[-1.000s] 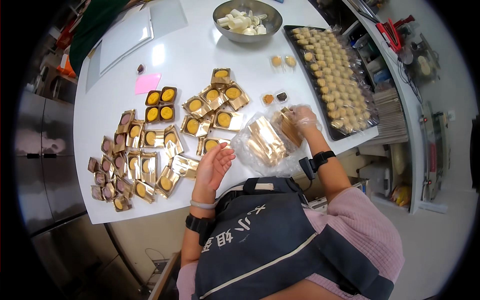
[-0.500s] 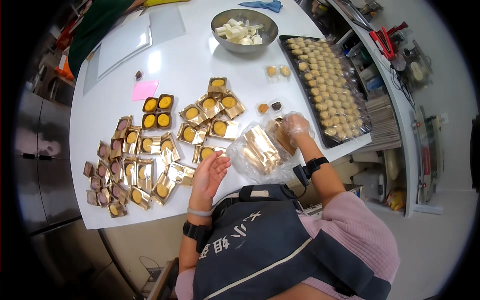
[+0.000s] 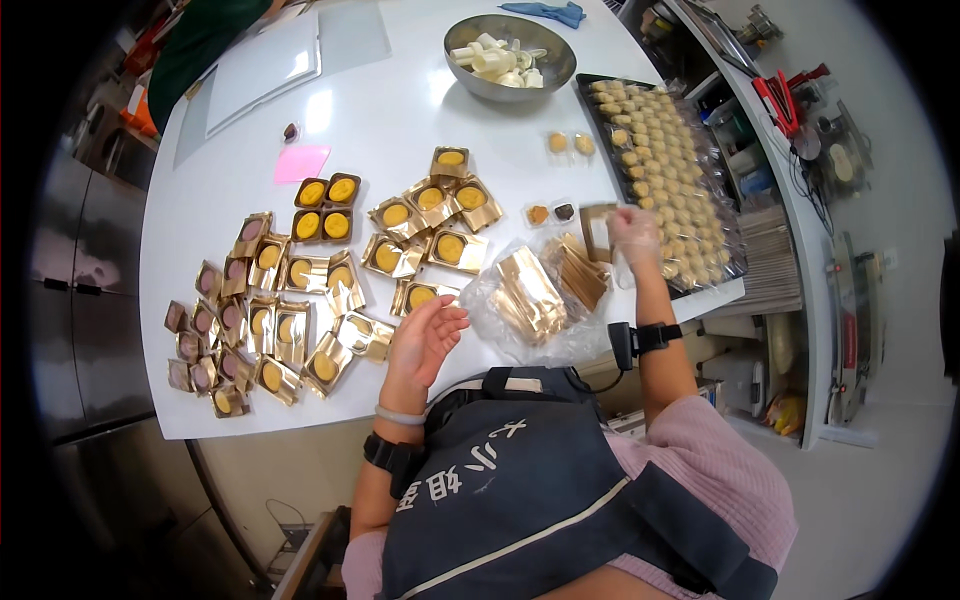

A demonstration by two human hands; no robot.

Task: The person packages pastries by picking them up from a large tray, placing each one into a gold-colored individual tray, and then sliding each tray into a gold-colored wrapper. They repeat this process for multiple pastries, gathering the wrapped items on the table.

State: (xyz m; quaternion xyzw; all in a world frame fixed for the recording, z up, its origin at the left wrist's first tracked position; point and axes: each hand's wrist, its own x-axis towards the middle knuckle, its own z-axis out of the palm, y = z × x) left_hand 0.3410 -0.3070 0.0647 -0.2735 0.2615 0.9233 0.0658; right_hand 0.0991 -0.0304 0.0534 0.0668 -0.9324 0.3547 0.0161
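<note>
My right hand, in a clear plastic glove, pinches a flat gold packaging pouch by its edge, just left of the black tray. Below it, more gold pouches lie stacked on a crumpled clear plastic bag. My left hand is bare and hovers at the near table edge, palm up with fingers apart and slightly curled, holding nothing. Close beyond its fingertips lies a yellow round cake in a gold pouch. Several similar pouched yellow cakes are spread farther off, with purple ones at the left.
Two-by-two yellow cakes in brown trays stand behind the pouches, near a pink paper. A steel bowl holds white pieces. On the right, a black tray bears rows of wrapped round pastries. A person's green sleeve shows far left.
My right hand has moved right and slightly up from the pouch stack, drawing one gold pouch away with it. My left hand stays at about the same place.
</note>
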